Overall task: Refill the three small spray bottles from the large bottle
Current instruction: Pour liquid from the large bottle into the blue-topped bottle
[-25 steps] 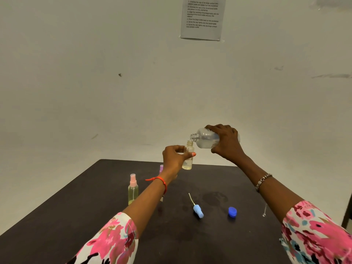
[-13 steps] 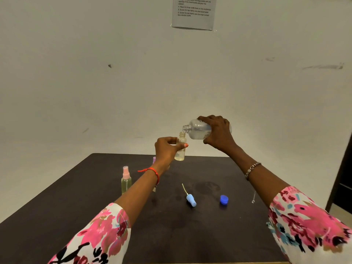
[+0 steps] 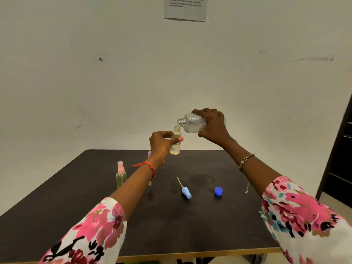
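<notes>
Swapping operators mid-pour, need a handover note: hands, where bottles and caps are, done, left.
Left hand: grips the open small bottle, upright, held above the table.
Right hand: grips the large bottle, tipped almost flat, mouth just above the small bottle's neck; no stream visible.
On the table: blue spray head lying down, blue cap, pink-capped bottle standing with yellowish liquid. Purple-capped bottle mostly hidden behind the left wrist.
Done: held bottle has some liquid at the bottom.
Left: finish this pour, refit the spray head, cap the large bottle; whether the other two need filling is unclear.
</notes>
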A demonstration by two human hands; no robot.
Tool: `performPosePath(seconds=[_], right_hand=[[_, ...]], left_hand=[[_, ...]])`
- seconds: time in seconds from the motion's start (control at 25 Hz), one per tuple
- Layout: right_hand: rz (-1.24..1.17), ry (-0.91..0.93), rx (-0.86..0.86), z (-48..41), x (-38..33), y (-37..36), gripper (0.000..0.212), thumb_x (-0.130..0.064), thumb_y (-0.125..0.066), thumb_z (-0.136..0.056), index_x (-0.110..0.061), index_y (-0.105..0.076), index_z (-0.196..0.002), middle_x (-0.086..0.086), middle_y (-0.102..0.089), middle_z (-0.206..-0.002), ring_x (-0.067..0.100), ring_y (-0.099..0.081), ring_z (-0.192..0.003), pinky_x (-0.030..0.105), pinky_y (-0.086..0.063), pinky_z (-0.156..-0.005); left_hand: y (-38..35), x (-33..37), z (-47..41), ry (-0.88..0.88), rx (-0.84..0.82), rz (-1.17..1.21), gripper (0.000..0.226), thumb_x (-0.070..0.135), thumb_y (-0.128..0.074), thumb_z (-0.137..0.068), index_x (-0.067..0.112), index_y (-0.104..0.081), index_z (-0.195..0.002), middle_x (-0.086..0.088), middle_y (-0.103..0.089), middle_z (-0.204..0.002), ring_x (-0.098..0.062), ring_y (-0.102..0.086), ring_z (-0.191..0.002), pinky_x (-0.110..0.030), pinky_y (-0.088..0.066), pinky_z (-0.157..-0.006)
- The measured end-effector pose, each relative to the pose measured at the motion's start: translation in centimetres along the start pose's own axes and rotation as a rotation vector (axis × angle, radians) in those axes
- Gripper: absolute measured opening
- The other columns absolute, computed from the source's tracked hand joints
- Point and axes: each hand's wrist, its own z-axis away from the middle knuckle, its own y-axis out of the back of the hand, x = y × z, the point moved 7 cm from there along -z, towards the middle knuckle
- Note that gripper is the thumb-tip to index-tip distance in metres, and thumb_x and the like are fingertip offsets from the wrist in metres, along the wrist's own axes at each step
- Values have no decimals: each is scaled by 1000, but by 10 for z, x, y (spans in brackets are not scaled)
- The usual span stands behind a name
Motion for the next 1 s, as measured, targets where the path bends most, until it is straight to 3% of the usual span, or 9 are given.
performPosePath(seconds=[0.48,0.72,1.0], right_hand=[[-2,4,9,2,-1,1,71,-7,-72,-61,-20,-49,-127,9,-57,-120,30,-44,-113,46,-25,-104],[4,10,21,4,0,4,70,-5,-70,-60,-20,-51,-125,9,-57,-118,30,-44,-112,46,-24,-102],[11,8,18,3,2,5,70,-5,-70,-61,-21,-50,-126,8,-57,-119,29,-43,-114,46,-23,-103]], left_hand=[[0,0,1,-9,5,-7,44,16,-76,-72,3,-64,-112,-15,-64,-117,-18,-57,-93,-41,-53,-88],[-2,3,4,-20,2,-8,42,14,-76,-72,3,-65,-111,-15,-66,-115,-15,-57,-90,-33,-52,-80],[-4,3,5,-18,-5,-18,42,15,-75,-73,4,-64,-113,-14,-65,-118,-18,-59,-96,-37,-53,-85]])
